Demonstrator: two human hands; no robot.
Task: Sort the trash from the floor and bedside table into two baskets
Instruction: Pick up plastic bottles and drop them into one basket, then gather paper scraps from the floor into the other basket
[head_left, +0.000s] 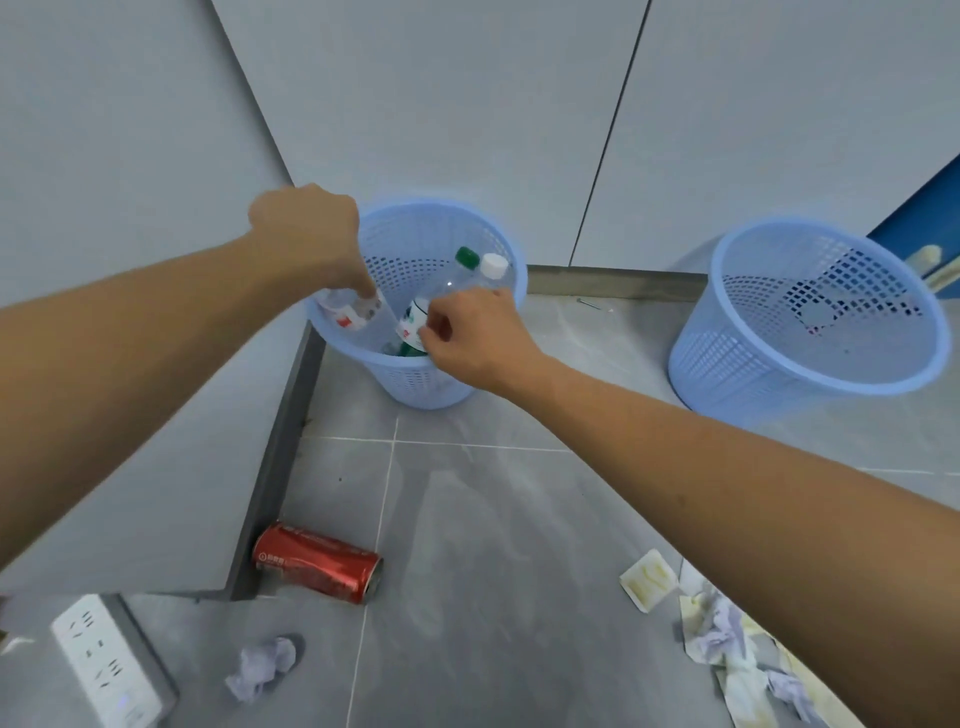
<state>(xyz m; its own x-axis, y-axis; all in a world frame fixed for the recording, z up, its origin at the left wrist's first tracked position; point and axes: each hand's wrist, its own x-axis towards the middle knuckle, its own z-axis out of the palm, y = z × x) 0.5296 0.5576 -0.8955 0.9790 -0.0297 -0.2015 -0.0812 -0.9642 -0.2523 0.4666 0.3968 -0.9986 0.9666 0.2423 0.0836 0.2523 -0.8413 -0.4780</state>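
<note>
Right, both of your hands are over the left basket (498, 291) in the corner. Your left hand (306, 234) has its fingers curled down on a clear bottle with a red-and-white label (345, 312), just inside the rim. Your right hand (467, 338) pinches the green-labelled bottle (413, 325) at its label. A white cap (493, 265) and a green cap (466, 256) show deeper in the basket.

These look like empty plastic bottles, so expect them light, smooth and a bit slippery; the label band or the neck should give the surest hold. Squeeze hard and they will likely crumple.

The right basket (779, 364) stands well apart, same pale blue plastic mesh, round and tapered, with something small inside I can't make out.

On the grey tiled floor (493, 545), the red can (317, 561) lies on its side near the wall base: thin, rigid metal, apt to roll, best gripped round the middle. Crumpled paper (265, 667) and scraps (727, 649) lie soft and weightless.
</note>
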